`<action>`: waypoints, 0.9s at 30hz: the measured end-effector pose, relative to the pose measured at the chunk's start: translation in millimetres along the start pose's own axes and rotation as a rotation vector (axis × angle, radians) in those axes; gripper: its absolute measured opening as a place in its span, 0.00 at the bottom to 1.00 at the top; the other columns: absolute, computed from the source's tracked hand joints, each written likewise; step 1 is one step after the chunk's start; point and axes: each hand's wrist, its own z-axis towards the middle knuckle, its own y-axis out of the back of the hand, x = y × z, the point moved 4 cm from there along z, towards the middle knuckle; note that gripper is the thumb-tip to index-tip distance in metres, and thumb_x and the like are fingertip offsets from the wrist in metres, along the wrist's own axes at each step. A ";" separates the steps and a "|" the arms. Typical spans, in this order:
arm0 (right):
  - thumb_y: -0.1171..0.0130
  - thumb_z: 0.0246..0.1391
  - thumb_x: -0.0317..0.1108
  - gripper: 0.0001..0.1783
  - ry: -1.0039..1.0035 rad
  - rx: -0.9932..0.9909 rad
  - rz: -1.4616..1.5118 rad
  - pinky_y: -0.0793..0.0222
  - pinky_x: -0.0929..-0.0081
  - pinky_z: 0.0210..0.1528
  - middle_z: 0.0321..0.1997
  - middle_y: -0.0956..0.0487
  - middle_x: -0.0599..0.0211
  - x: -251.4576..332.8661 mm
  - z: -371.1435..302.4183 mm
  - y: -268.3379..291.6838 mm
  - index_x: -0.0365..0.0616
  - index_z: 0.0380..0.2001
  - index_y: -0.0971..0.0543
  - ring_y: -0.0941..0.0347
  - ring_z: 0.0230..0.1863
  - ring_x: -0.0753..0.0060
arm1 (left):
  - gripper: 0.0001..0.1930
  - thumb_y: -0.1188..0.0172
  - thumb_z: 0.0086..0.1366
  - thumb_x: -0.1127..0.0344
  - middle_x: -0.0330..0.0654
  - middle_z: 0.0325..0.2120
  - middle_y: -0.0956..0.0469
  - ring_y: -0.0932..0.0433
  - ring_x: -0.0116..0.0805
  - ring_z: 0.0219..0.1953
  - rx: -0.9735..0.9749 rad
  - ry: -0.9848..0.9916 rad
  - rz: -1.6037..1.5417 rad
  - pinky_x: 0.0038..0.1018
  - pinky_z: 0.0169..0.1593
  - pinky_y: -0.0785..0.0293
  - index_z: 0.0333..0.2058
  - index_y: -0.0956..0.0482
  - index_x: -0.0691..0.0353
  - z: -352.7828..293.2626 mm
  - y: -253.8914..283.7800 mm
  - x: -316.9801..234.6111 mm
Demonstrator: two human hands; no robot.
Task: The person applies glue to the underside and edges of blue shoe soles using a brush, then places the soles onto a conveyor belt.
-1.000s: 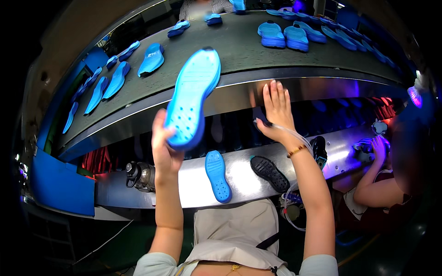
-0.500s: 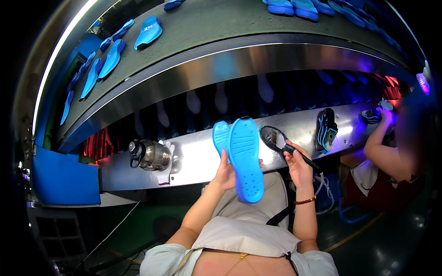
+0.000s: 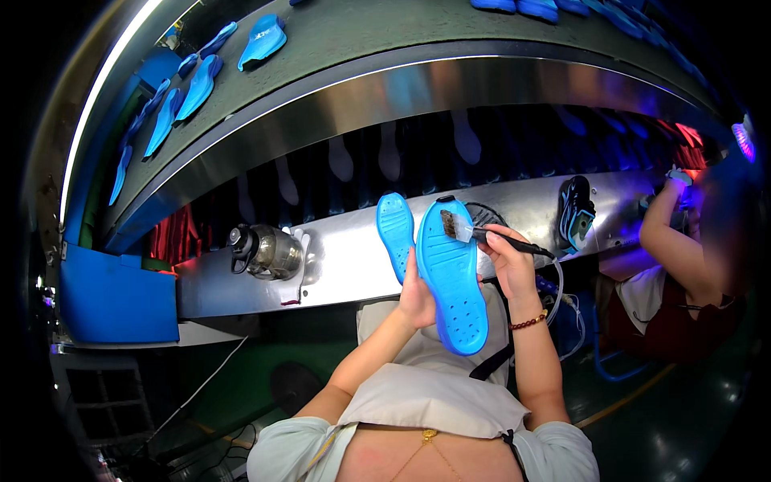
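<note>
My left hand (image 3: 417, 296) holds a light blue shoe sole (image 3: 454, 278) upright over my lap, its grooved face turned toward me. My right hand (image 3: 507, 259) grips a small black-handled brush (image 3: 482, 233) whose bristles rest on the upper end of that sole. A second blue sole (image 3: 396, 234) lies on the steel shelf (image 3: 345, 265) just behind the held one.
A metal flask (image 3: 269, 252) lies on the shelf at left, and a dark shoe (image 3: 576, 214) stands at right. Several blue soles (image 3: 261, 40) ride the grey conveyor above. Another person (image 3: 683, 265) works at the right. A blue bin (image 3: 112, 293) sits at left.
My left hand brought the blue sole down from the conveyor to my lap. My right hand came down with the brush and set its bristles on the sole's top end.
</note>
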 end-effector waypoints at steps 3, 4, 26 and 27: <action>0.45 0.46 0.24 0.11 0.028 -0.040 -0.103 0.33 0.81 0.41 0.34 0.23 0.60 3.6 6.8 -2.1 0.32 0.35 0.25 0.28 0.36 0.75 | 0.45 0.76 0.54 0.27 0.56 0.44 0.31 0.31 0.50 0.46 0.013 0.000 -0.007 0.43 0.51 0.37 0.54 0.40 0.62 2.0 -0.6 -0.3; 0.43 0.45 0.25 0.11 0.050 -0.071 -0.203 0.34 0.84 0.41 0.33 0.23 0.61 7.6 7.7 -3.9 0.32 0.35 0.24 0.28 0.36 0.76 | 0.45 0.76 0.54 0.27 0.56 0.44 0.31 0.31 0.50 0.46 0.014 0.000 -0.007 0.43 0.51 0.37 0.54 0.40 0.62 3.5 0.4 -0.1; 0.40 0.43 0.26 0.08 0.137 0.281 -0.638 0.34 0.87 0.30 0.26 0.22 0.68 44.2 -10.7 -57.0 0.37 0.31 0.21 0.29 0.27 0.84 | 0.44 0.75 0.54 0.27 0.50 0.44 0.30 0.29 0.44 0.44 -0.193 -0.083 0.058 0.41 0.48 0.32 0.53 0.39 0.60 8.7 -20.5 -22.3; 0.40 0.43 0.25 0.09 0.146 0.380 -0.671 0.33 0.87 0.30 0.27 0.22 0.67 44.4 -17.3 -61.3 0.37 0.31 0.21 0.29 0.27 0.84 | 0.43 0.74 0.54 0.28 0.48 0.46 0.31 0.30 0.43 0.45 -0.275 -0.115 0.027 0.41 0.49 0.33 0.53 0.40 0.60 7.6 -24.0 -24.3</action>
